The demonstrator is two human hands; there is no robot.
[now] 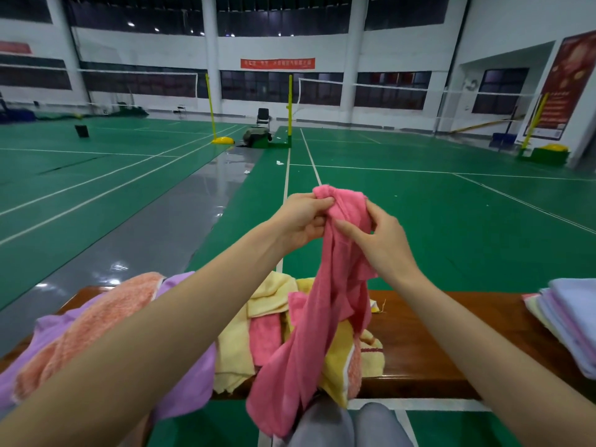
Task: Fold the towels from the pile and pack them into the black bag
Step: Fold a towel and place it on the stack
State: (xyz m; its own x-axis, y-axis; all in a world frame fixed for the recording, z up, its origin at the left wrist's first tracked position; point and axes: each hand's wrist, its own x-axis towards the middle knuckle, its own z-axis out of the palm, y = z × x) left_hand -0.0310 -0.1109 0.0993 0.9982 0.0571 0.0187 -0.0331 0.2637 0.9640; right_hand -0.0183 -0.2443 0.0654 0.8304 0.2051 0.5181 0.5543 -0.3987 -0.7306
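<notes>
A pink towel hangs bunched in front of me, raised above the wooden bench. My left hand pinches its top edge on the left. My right hand grips the top just to the right, thumb pressed into the cloth. The towel's lower end drops past the bench's front edge toward my knees. Below lies the loose pile of yellow, pink, orange and purple towels, partly hidden by my left forearm. No black bag is in view.
A stack of folded towels in pale purple, pink and yellow sits at the bench's right end. Bare bench wood lies between the pile and that stack. Beyond is green court floor with net posts and a distant chair.
</notes>
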